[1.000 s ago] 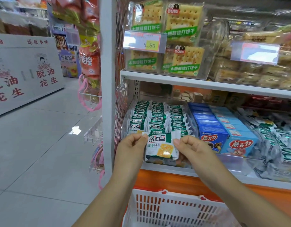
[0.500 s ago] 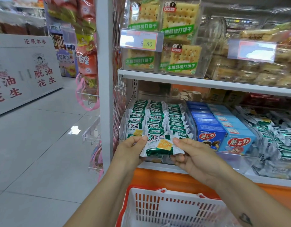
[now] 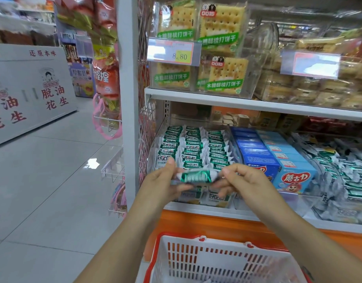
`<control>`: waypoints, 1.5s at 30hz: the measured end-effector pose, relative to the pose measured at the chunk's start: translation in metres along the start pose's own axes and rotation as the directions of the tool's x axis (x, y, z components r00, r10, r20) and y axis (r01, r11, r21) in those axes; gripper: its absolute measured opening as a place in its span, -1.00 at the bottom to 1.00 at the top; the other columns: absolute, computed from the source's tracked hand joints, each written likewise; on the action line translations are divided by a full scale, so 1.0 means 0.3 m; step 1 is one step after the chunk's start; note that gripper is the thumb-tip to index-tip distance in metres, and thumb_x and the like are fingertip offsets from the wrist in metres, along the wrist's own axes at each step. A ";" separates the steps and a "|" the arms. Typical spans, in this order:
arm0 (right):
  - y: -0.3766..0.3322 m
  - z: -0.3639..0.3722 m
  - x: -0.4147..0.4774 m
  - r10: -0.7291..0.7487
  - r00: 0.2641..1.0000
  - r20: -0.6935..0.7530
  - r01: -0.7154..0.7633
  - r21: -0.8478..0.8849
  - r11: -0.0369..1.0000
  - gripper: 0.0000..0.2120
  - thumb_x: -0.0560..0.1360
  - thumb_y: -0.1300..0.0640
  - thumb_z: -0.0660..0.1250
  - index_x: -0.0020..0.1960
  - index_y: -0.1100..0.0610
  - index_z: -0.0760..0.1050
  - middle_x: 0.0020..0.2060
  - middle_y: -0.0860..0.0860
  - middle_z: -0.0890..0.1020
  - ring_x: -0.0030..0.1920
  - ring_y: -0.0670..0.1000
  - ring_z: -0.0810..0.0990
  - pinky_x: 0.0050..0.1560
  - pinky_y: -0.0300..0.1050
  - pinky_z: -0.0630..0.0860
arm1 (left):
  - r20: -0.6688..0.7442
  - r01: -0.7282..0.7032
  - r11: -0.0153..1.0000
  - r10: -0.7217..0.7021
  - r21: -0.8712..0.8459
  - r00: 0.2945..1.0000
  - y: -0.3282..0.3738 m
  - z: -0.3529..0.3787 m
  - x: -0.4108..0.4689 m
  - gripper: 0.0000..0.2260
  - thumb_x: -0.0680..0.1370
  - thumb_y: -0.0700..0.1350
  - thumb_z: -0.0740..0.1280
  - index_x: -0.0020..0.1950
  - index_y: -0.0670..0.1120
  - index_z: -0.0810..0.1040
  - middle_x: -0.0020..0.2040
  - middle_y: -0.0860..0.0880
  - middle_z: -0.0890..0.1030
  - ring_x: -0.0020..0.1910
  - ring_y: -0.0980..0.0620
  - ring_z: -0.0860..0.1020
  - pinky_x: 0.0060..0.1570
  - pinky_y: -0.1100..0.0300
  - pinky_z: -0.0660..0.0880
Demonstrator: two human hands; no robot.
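1. Furthest left stands one white display cabinet (image 3: 33, 92) with red Chinese lettering, on the tiled floor (image 3: 53, 180).
2. Next, a bunch of hanging snack bags (image 3: 105, 76) is clipped beside the single white shelf upright (image 3: 128, 99); the bags overlap too much to count.
3. On the upper shelf (image 3: 237, 104), four packs of soda crackers (image 3: 223, 23) show in two stacks of two. One price tag reading 8.80 (image 3: 174, 51) sits in front of them, and a second price tag (image 3: 309, 64) sits further right, too blurred to read.
4. The left hand (image 3: 161, 186) pinches the left end of one green-and-white cracker packet (image 3: 196, 176), with the thumb on top and the fingers underneath.
5. That packet is held edge-on in the air between the two hands. It is just in front of the lower shelf's clear bin (image 3: 155, 139) and higher in the picture than the basket. Its print is blurred.
6. Behind it, the bin holds three rows of matching packets (image 3: 188, 146) standing upright.
7. The right hand (image 3: 243, 182) pinches the packet's right end between its thumb and curled fingers.
8. Right of the bin lie two rows of blue boxes (image 3: 294, 176), a darker row and a lighter one. A heap of loose green-and-white wrappers (image 3: 349, 170) lies beyond them.
9. At the bottom, one white shopping basket (image 3: 216, 260) with a red rim sits beneath the forearms.
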State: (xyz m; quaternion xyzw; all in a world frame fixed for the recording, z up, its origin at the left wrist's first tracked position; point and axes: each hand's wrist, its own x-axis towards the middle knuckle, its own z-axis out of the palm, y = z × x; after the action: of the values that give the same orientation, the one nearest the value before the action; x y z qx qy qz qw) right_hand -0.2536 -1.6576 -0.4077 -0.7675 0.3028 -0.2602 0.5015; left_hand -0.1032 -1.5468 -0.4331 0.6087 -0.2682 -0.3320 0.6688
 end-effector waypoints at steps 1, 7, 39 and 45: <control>0.006 0.000 0.001 0.002 1.000 -0.018 -0.002 0.025 1.000 -0.75 0.51 -0.04 0.25 -0.13 0.10 0.60 -0.28 -0.04 0.70 -0.27 -0.09 0.64 -0.07 -0.08 0.52 | -0.023 -0.018 1.000 0.019 0.015 1.000 0.000 0.004 -0.002 -0.65 0.57 0.13 0.22 -0.19 -0.06 0.65 -0.19 0.08 0.70 -0.05 0.01 0.65 0.14 -0.01 0.53; 0.035 0.025 0.016 -0.006 0.995 -0.100 0.010 0.044 0.999 -0.87 0.42 0.15 0.45 -0.08 0.09 0.51 -0.33 0.00 0.67 -0.26 -0.13 0.61 -0.13 -0.28 0.49 | -0.067 -0.145 0.965 0.163 0.218 0.984 -0.013 0.019 -0.011 -0.81 0.47 -0.07 0.44 0.01 0.13 0.52 -0.03 0.15 0.51 -0.05 0.04 0.57 -0.01 0.14 0.52; 0.010 -0.047 0.047 -0.077 0.971 0.225 0.105 -0.116 0.988 -0.79 0.34 0.11 0.51 -0.11 0.08 0.51 0.04 -0.12 0.64 0.04 -0.17 0.62 0.07 -0.21 0.56 | 0.173 -0.300 0.906 0.258 0.299 0.951 0.029 -0.018 -0.012 -0.78 0.52 -0.27 0.37 -0.19 0.05 0.62 -0.04 0.22 0.66 -0.07 0.13 0.64 0.02 0.06 0.59; -0.007 -0.051 0.104 -0.155 0.942 0.298 0.233 -0.249 0.940 -0.75 0.34 0.14 0.53 -0.10 0.00 0.49 -0.09 -0.05 0.61 -0.04 -0.11 0.60 0.07 -0.12 0.54 | 0.190 -0.346 0.895 0.301 0.281 0.934 0.031 -0.012 -0.009 -0.78 0.55 -0.29 0.31 -0.12 0.03 0.60 0.10 0.19 0.62 0.01 0.27 0.61 0.04 0.29 0.53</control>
State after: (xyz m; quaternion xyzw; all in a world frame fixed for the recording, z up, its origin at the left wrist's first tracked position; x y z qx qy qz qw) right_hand -0.2427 -1.6889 -0.3972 -0.8856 0.1864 -0.1544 0.3963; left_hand -0.1012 -1.5421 -0.4241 0.6276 -0.4614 -0.2122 0.5901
